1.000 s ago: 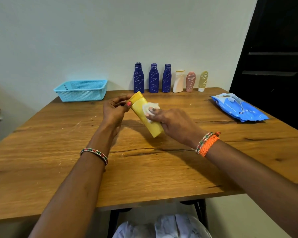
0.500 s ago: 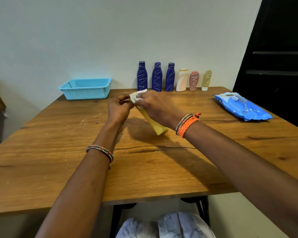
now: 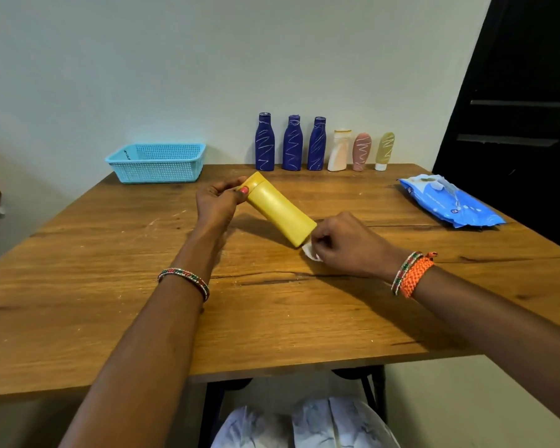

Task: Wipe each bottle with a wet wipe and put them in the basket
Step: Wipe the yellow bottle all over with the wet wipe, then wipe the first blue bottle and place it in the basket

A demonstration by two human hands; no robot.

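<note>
I see both forearms reaching forward, bare, with a beaded band on each wrist and an orange woven one on the right. My left hand [image 3: 219,202] is raised, thumb and fingers curled in a pinch at its far side, wrist bent slightly inward. My right hand [image 3: 346,242] sits lower and nearer, knuckles up, fingers curled under into a pinch at its left edge.

Your right hand [image 3: 346,244] covers most of the wet wipe [image 3: 310,252], leaving one white corner visible. Print on the wipes pack [image 3: 450,202] is too small to read. The frame's lower edge crops both your forearms.
</note>
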